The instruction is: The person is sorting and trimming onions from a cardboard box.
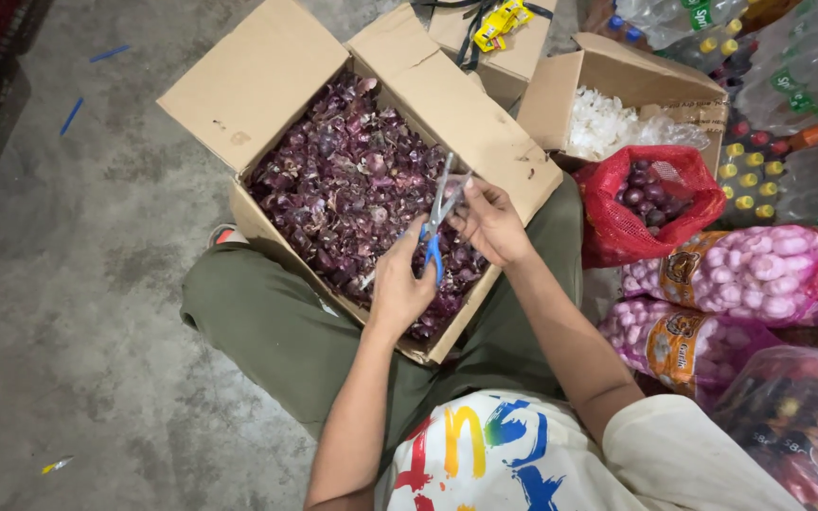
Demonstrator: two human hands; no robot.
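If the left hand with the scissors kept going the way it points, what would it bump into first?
Probably the right hand: the left hand aims the scissors up at it, blades almost touching. Depth is unclear.

one head-worn camera looks steeply down, close over the lap.

- Your scissors (437, 222) have shiny metal blades and smooth blue plastic handles.
- Under the scissors, the box (257, 85) is dull brown cardboard, full of dry, papery purple skins (343, 189).
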